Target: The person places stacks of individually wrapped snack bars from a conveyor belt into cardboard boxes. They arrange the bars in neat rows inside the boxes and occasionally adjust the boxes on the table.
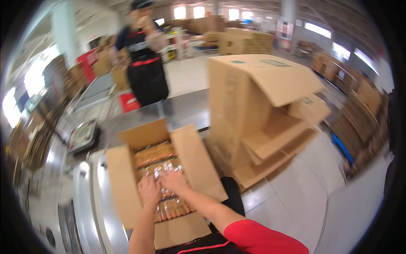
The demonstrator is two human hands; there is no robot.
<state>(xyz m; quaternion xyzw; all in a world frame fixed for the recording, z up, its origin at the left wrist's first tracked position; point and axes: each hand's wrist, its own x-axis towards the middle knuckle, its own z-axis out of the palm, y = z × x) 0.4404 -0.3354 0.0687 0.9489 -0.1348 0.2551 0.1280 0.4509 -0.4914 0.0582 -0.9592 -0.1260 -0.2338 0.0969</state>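
Observation:
Before me an open cardboard box (pixel 127 187) has its flaps spread outward. Rows of clear-wrapped packs (pixel 155 155) with orange-brown contents fill it. My left hand (pixel 149 190) is on the packs near the box's left wall. My right hand (pixel 173 181) lies close beside it, over the middle row, fingers bent down onto the shiny film. The fingertips of both hands blur into the wrapping, so whether they grip a pack or only press on it is unclear.
Right of the box stands a large open carton (pixel 228 95) on its side, above other cardboard. Across the metal table (pixel 187 104) a person in a black apron (pixel 147 76) stands. A roller conveyor (pixel 95 89) and a dark-edged device (pixel 83 136) are at left.

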